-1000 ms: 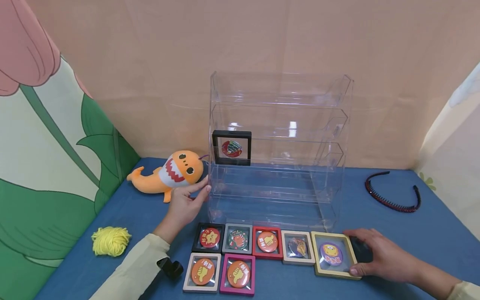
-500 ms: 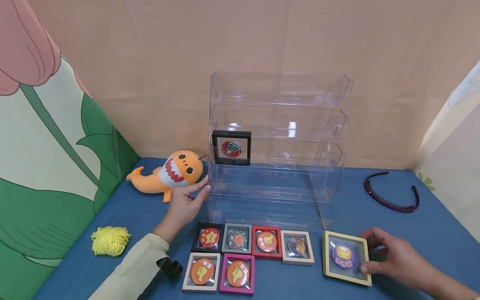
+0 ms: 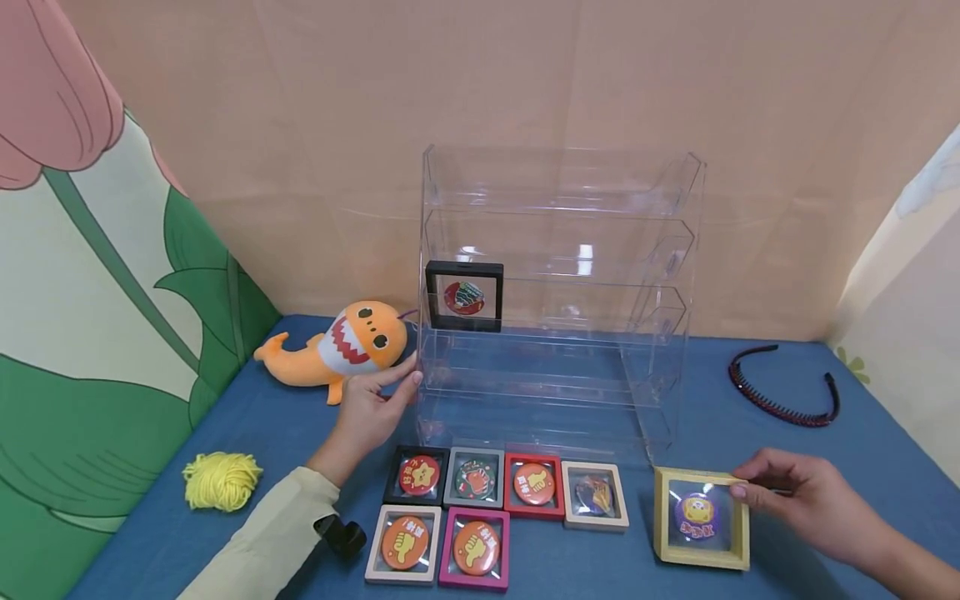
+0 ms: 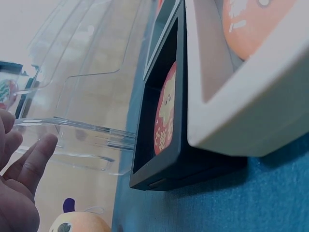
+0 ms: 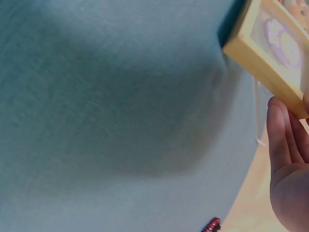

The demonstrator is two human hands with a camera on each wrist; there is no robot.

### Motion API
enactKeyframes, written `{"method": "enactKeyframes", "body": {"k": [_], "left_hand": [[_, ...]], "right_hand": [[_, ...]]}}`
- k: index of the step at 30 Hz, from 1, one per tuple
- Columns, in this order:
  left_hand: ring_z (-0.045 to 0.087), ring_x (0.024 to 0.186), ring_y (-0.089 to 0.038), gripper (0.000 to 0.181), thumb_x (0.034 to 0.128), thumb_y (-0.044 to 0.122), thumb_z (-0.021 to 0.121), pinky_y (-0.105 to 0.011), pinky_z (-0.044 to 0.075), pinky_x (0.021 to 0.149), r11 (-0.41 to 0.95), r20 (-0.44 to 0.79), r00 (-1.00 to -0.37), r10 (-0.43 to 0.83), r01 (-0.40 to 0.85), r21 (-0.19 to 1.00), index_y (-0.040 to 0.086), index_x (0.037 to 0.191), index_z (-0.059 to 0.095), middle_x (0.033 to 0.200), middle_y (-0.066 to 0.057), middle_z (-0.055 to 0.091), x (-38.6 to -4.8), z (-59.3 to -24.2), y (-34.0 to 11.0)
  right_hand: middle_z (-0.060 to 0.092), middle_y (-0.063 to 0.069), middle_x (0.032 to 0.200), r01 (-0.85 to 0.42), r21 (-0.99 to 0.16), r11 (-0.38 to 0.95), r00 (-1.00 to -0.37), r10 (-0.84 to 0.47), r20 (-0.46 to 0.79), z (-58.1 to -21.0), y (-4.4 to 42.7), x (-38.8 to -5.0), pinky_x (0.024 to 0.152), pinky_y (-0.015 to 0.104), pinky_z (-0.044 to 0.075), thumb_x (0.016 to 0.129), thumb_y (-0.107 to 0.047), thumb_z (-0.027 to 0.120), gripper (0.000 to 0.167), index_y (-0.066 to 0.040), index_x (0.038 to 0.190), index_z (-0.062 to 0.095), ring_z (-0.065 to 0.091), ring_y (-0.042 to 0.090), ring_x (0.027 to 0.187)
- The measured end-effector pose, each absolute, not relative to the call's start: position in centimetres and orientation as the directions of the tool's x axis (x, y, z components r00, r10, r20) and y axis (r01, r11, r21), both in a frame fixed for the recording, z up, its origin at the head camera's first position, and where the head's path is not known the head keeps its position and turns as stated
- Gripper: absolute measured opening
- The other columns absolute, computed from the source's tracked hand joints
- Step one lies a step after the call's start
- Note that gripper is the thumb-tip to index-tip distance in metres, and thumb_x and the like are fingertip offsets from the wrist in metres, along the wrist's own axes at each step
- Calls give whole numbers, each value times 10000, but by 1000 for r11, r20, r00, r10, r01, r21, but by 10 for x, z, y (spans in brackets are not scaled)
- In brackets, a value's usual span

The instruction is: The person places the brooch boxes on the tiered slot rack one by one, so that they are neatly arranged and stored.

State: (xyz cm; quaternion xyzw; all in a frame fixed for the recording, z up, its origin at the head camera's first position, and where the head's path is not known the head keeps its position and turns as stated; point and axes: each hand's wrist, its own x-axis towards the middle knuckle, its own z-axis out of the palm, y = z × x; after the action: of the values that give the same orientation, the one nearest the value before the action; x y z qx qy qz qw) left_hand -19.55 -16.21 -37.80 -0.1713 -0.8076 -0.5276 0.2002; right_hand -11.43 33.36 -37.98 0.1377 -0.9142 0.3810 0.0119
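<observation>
The pale yellow square frame [image 3: 702, 557], which has a round purple badge [image 3: 696, 516] behind its clear window, has just been tipped up. A second ago it lay flat, right beside the off-white square frame [image 3: 597, 522] at the end of the row. Then it slid away, and now there is a gap between the two. It stands almost straight up, with its badge facing the head camera, over the blue cloth tabletop [image 3: 585, 571]. I can't tell if its bottom edge touches the cloth.

The bare right hand [image 3: 813, 500] pinches the yellow frame by its top right corner. Its thumb is on the front and the other fingers are behind. A second ago that hand was lower down, on the frame's right side, so its hold has changed too.

The bare left hand [image 3: 375, 408] hasn't really moved. Its finger and thumb reach out and touch the left side of the big clear plastic rack [image 3: 570, 283] (that see-through stuff is tricky to spot). It doesn't look like a pinch to me.

Inside the rack, at the left, the black square frame [image 3: 465, 267] stands upright, just as before. So I think the pick-up part is going well: the yellow frame is loose from the row and held, but it isn't in the rack.
</observation>
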Motion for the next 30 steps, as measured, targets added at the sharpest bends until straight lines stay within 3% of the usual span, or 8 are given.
{"method": "enactKeyframes", "body": {"k": [11,18,26,30], "left_hand": [[678,888,-234,375,885,90,669,-271,559,598,370,510,-857,70,498,785,12,1245,596,1144,-147,641,-196,-379,-162],[682,867,-233,369,887,86,667,-278,560,588,374,512,-856,68,498,782,6,1240,599,1133,-151,645,-195,-378,-163],[689,833,-208,371,878,72,674,-280,560,584,367,510,-858,65,496,787,16,1238,604,1124,-148,649,-194,-379,-163],[691,818,-211,371,879,84,676,-275,558,577,370,514,-856,61,498,784,15,1237,606,1128,-151,644,-195,-379,-163]], "right_hand": [[665,-22,807,-346,-583,736,-934,-210,290,-343,336,-126,545,222,551,799,-69,753,95,-127,840,689,662,80,664],[668,-71,796,-458,-522,720,-865,-227,447,-313,333,-141,520,157,520,764,30,757,154,-83,847,692,656,39,617],[642,-202,826,-465,-515,720,-849,-198,489,-295,328,-154,500,156,517,772,29,751,130,-48,850,680,634,-46,647],[644,-184,801,-481,-498,721,-825,-180,536,-283,321,-162,501,115,493,773,26,753,121,-34,852,683,613,-97,677]]}}
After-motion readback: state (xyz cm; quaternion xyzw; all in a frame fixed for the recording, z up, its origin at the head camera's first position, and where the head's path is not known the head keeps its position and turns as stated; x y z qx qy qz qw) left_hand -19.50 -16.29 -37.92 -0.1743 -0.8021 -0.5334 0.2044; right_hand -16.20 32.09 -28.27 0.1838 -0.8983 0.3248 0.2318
